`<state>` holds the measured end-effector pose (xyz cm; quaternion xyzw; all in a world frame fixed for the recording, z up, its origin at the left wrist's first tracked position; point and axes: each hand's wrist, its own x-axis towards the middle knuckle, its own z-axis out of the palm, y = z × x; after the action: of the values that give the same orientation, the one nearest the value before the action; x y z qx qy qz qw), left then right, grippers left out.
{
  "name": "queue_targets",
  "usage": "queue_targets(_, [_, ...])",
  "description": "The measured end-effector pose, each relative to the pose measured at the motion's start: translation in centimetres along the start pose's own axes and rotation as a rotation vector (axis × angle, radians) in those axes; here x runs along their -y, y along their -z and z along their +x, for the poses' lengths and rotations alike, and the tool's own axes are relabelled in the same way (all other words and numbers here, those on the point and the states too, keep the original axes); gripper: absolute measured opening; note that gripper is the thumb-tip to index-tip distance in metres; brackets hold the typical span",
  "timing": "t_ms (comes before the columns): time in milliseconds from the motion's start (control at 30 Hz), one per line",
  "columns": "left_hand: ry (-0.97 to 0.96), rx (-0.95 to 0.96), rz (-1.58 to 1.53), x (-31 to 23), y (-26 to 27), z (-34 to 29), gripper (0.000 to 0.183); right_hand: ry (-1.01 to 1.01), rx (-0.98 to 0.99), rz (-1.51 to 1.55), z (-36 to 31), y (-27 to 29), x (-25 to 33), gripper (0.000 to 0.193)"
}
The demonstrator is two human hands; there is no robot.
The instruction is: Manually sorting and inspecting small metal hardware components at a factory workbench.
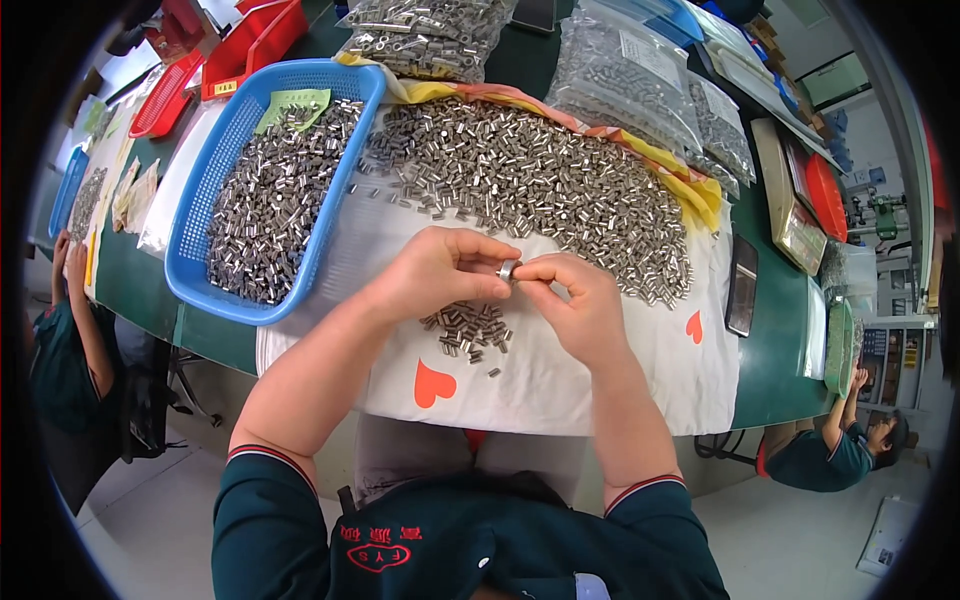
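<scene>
My left hand [437,274] and my right hand [582,303] meet over the middle of the white cloth [540,385]. Between their fingertips is a small shiny metal sleeve [507,270], pinched from both sides. Just below my left hand lies a small heap of short metal sleeves [470,328], with a few loose ones at its near edge. Beyond both hands spreads a large pile of similar metal sleeves [540,180], bordered at the back by a rolled yellow and orange cloth [600,132].
A blue perforated basket [190,235] of metal pieces stands at left. Clear bags of metal parts [625,85] sit at the back. A phone [742,285] lies at right on the green table [775,370]. Red bins [250,50] are far left. Other people [830,450] sit on both sides.
</scene>
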<state>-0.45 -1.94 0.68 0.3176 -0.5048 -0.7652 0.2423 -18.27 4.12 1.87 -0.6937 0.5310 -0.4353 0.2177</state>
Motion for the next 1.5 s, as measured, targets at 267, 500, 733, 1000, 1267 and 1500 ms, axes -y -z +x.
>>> queue_targets(267, [0.071,0.173,0.286,-0.4,0.4,-0.5,0.036,-0.29,0.13,0.084,0.8,2.5,-1.1,0.009])
queue_targets(500, [0.014,0.318,0.316,-0.4,0.7,-1.0,0.037,-0.135,0.025,-0.566,0.9,1.6,-3.1,0.007])
queue_targets(733, [0.012,0.256,0.325,-0.4,0.2,-0.1,0.035,-0.134,0.066,-0.652,0.6,1.4,-3.2,0.008])
queue_targets(1000, [-0.016,0.061,-0.02,0.6,0.5,0.4,0.034,-0.327,0.136,0.121,0.7,1.3,0.3,0.007])
queue_targets(1267, [-0.013,0.041,0.018,0.5,0.2,0.5,0.035,-0.141,0.083,0.045,0.2,0.1,0.0,0.009])
queue_targets(1500, [-0.02,-0.08,0.182,0.9,-0.3,0.5,0.035,0.064,-0.032,-0.203,-0.2,-1.0,0.1,0.01])
